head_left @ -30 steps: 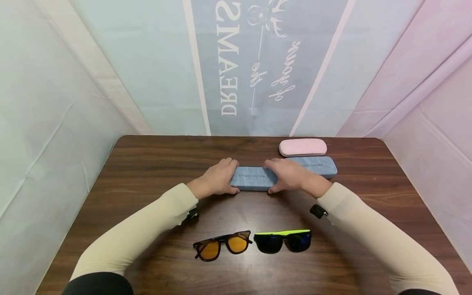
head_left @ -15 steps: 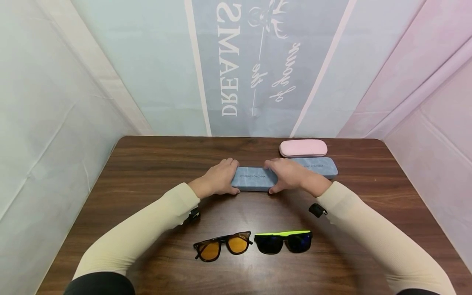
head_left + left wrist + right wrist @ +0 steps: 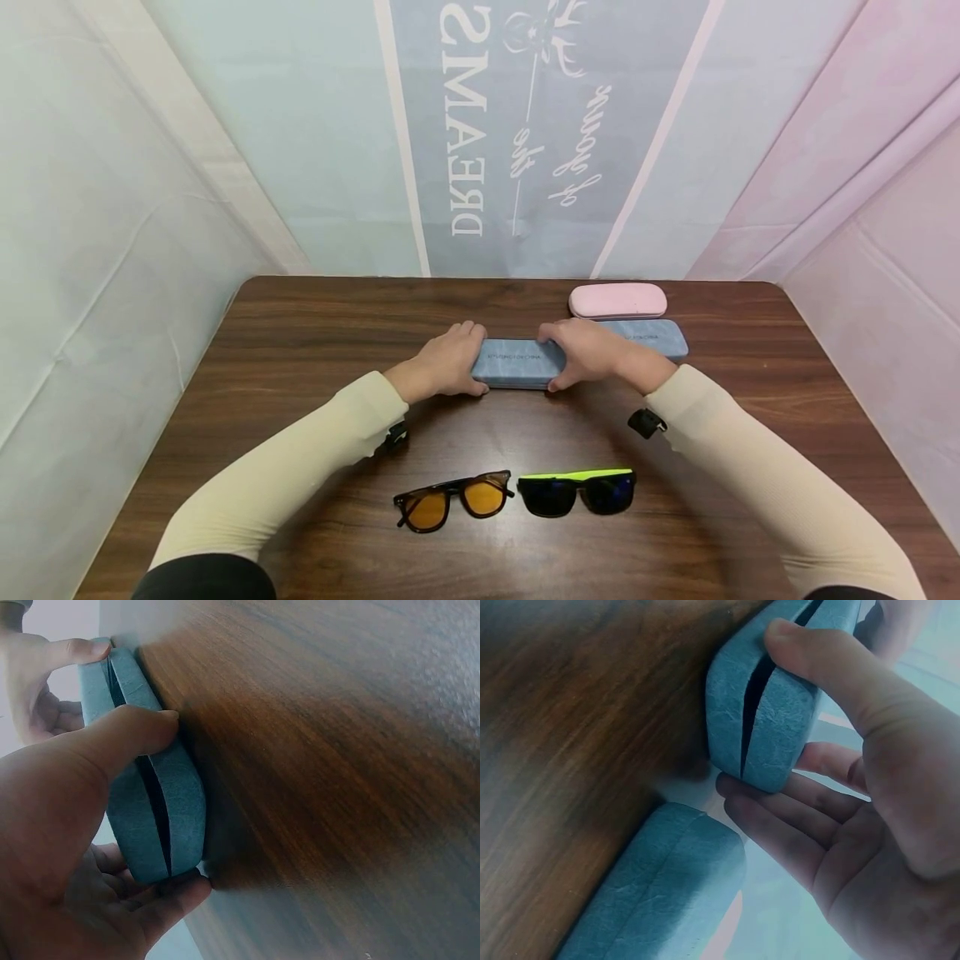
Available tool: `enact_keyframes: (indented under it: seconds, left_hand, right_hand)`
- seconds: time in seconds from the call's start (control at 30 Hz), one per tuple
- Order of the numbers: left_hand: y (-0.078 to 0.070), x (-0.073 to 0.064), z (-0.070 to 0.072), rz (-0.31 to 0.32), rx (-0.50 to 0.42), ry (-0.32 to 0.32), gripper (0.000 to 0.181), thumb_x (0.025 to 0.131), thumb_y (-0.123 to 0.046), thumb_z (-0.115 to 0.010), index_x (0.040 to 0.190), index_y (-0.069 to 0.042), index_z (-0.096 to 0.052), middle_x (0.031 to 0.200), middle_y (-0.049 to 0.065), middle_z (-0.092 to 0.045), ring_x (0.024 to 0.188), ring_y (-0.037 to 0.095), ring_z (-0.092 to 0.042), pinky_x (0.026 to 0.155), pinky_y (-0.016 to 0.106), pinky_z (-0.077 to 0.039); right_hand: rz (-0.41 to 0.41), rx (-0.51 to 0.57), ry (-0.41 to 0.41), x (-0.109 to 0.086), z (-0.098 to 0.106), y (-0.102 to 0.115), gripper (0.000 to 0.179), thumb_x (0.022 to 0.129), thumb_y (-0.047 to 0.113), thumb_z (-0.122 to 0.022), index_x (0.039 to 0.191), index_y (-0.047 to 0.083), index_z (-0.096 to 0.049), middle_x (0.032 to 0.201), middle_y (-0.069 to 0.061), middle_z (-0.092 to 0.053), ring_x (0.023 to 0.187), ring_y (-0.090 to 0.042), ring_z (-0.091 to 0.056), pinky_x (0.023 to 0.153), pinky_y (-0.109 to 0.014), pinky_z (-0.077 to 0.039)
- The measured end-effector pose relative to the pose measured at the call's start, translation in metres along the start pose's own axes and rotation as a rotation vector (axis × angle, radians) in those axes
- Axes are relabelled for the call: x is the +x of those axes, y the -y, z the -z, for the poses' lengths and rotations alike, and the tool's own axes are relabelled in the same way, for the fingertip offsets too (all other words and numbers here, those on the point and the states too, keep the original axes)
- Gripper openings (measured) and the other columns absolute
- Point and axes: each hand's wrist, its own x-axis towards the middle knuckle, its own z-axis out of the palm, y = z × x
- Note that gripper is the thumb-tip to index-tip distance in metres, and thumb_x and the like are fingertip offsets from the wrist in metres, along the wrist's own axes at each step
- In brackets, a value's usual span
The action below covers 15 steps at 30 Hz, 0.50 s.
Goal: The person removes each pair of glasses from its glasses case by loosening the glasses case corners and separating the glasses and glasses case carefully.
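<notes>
A blue glasses case [image 3: 517, 360] lies on the table between my two hands. At its left end my left hand [image 3: 452, 360] grips it, thumb on the near side and fingers behind. My right hand [image 3: 591, 354] holds the right end in the same way. Both wrist views show a narrow dark gap along the seam of the blue case [image 3: 154, 795], so its lid stands slightly raised; the inside is hidden. In the right wrist view, the right thumb [image 3: 810, 652] lies across that gap. A second blue glasses case [image 3: 654, 337], partly covered by my right hand, sits behind it.
A pink glasses case [image 3: 618, 300] lies at the back of the wooden table [image 3: 315, 325]. Nearer to me are glasses with orange lenses [image 3: 453, 500] and dark sunglasses with lime-green temples [image 3: 576, 493]. Fabric walls [image 3: 330, 150] enclose the table's back and sides.
A thin seam line now shows along the near edge of the gripped blue case, where the lid has lifted slightly. Both hands stay almost in place; the right hand has shifted very slightly.
</notes>
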Motion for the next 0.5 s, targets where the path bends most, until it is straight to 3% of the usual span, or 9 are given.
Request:
enact_keyframes:
  seconds: [0.5]
  left_hand:
    - [-0.002,0.002,0.002,0.010,0.001,0.006,0.075,0.082,-0.042,-0.086,0.133,-0.003,-0.047,0.123,0.010,-0.054,0.111,0.023,-0.052,0.094,0.039,-0.049]
  right_hand:
    - [-0.005,0.111,0.054,0.006,0.012,-0.007,0.058,0.073,0.033,-0.091,0.116,0.003,-0.065,0.112,-0.010,-0.070,0.097,-0.021,-0.063,0.088,-0.044,-0.052]
